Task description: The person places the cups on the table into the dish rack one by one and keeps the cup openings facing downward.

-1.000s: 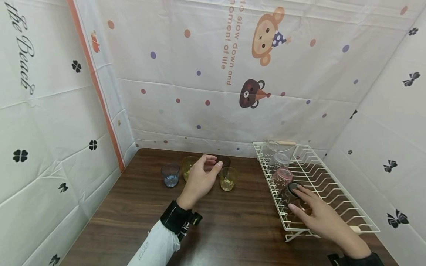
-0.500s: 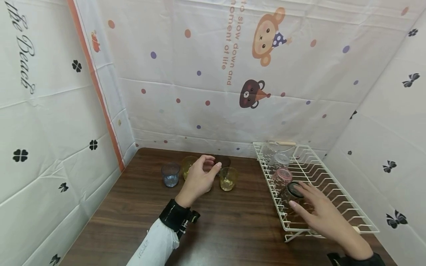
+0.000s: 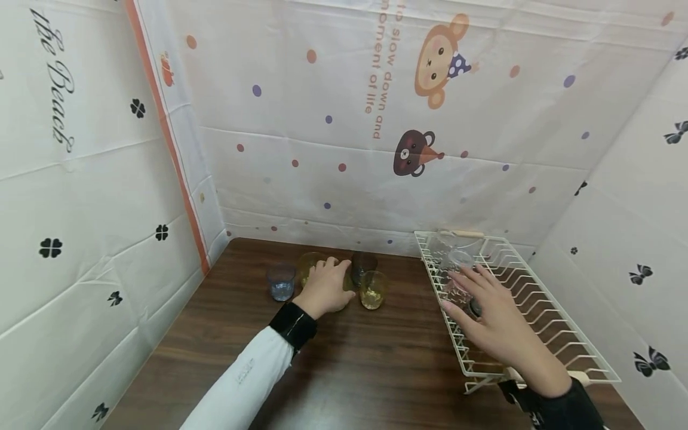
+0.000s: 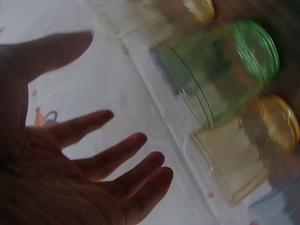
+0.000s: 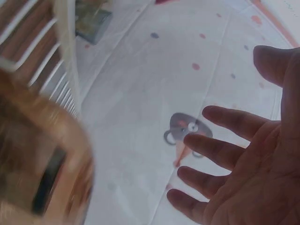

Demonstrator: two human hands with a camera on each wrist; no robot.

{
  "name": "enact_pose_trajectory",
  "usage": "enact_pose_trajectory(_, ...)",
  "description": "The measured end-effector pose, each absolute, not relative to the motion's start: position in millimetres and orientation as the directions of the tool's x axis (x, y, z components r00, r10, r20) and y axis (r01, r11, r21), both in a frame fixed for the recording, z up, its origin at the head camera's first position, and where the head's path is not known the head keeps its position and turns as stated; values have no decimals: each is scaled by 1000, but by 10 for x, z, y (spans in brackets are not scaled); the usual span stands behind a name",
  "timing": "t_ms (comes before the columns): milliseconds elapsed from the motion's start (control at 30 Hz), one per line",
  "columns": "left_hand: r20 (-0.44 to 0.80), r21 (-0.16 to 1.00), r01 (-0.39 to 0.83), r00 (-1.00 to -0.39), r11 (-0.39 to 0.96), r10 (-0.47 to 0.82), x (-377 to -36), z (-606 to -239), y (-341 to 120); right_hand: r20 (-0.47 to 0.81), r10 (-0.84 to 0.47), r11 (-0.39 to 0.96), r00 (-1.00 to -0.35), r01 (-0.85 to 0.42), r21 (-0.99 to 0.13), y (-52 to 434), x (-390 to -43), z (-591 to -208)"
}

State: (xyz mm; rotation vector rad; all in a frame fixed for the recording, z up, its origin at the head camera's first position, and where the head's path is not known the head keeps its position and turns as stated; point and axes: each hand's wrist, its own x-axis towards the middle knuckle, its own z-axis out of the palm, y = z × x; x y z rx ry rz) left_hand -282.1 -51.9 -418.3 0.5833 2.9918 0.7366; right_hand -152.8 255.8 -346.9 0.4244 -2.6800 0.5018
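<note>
The left hand (image 3: 326,286) is hovering with relaxed fingers over the glasses on the tabletop (image 3: 344,364), nearest a yellow glass (image 3: 310,266) and grasping nothing. The right hand (image 3: 491,319) is spreading straight fingers above the rack (image 3: 559,334), over the glasses lying there, grasping nothing.

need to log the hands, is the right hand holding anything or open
Open. The right hand hovers over the dish rack with fingers spread and straight; the right wrist view shows a bare palm gripping nothing.
</note>
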Motion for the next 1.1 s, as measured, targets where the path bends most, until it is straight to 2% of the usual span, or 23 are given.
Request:
enact_pose_trajectory(300, -17, 135, 438, -896, 889, 444, -3005, -4236, -412, 285, -254, 879, -924, -344, -331, 2360, -1677, -3438)
enact_pose_trajectory(400, -47, 84, 459, -885, 884, 464, -3009, -4269, -399, 260, -276, 870, -925, -356, -342, 2315, -1719, -3459)
enact_pose_trajectory(600, -74, 54, 451, -888, 891, 454, -2956, -4322, -389, 243, -320, 850, -916, -391, -353, 2212, -1792, -3534)
enact_pose_trajectory(900, 22, 53, 456, -890, 889, 455, -2937, -4390, -375, 243, -340, 828, -909, -411, -382, 2137, -1821, -3626)
enact_pose_trajectory(1100, 18, 78, 424, -906, 902, 424, -2946, -4376, -387, 256, -340, 828, -905, -417, -375, 2136, -1809, -3649)
